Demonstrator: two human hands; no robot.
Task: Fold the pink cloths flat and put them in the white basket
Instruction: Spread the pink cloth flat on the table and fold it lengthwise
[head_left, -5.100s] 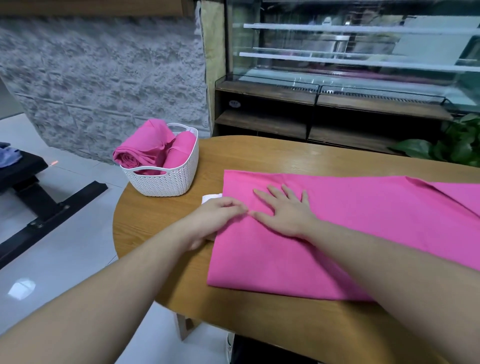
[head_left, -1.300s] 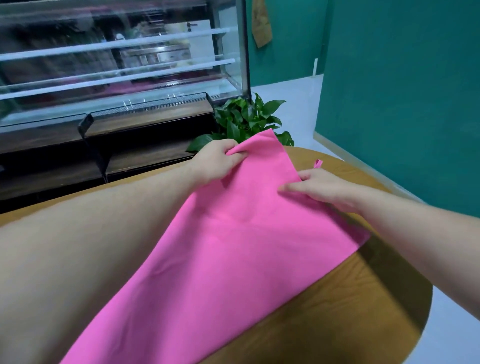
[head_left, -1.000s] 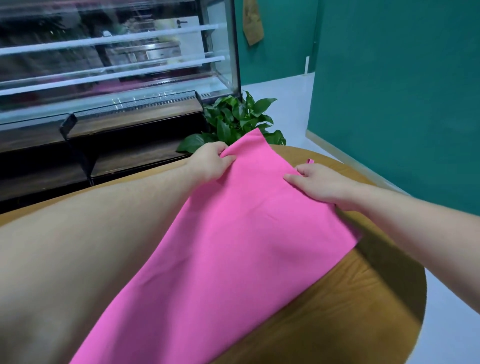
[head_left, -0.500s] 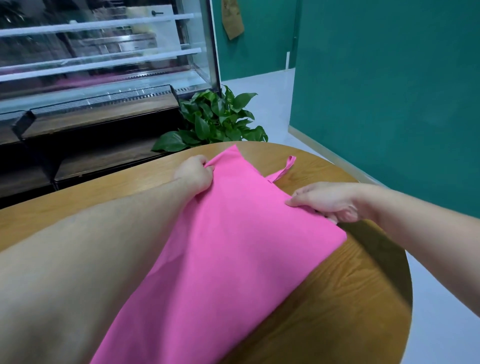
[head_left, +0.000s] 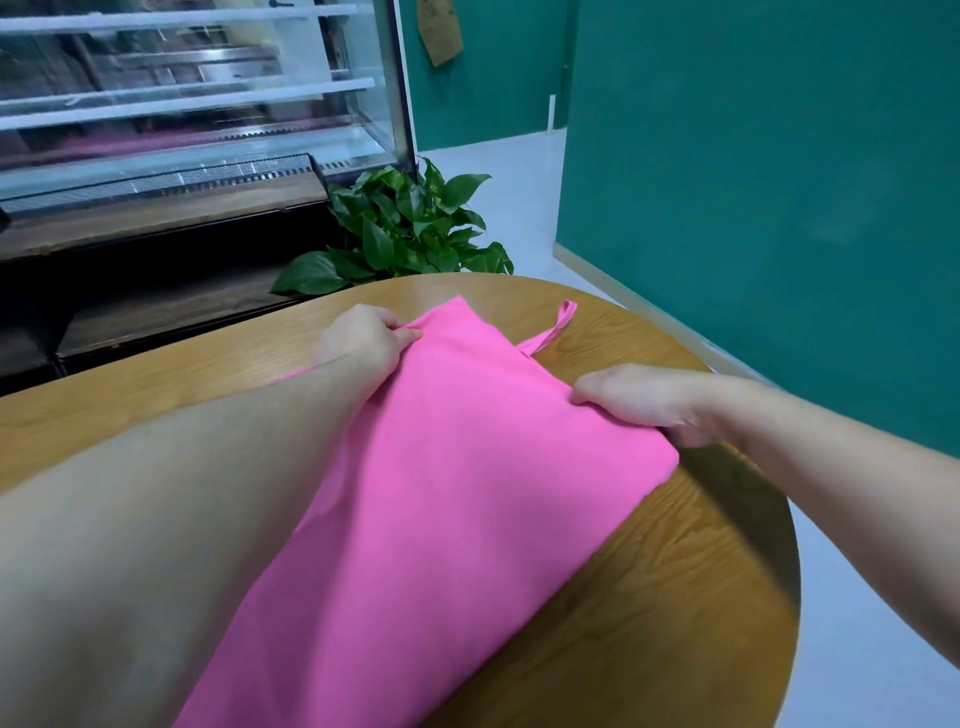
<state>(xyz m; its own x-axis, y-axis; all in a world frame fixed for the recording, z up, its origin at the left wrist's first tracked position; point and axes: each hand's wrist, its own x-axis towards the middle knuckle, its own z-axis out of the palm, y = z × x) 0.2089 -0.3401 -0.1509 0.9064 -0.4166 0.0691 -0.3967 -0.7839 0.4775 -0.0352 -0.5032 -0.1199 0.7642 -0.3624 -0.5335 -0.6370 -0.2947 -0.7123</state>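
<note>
Now left hand (head_left: 363, 340) and right hand (head_left: 644, 402) each pinching pink cloth (head_left: 441, 493) edge.

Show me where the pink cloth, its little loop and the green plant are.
pink cloth (head_left: 457, 467): head view, middle of the flat fabric on the table.
loop (head_left: 558, 325): head view, the strap sticking out past the cloth's far edge.
green plant (head_left: 400, 228): head view, leaves behind the table.

Two bare forearms, left hand (head_left: 363, 340) and right hand (head_left: 644, 400) ungloved, sleeveless, ringless.
</note>
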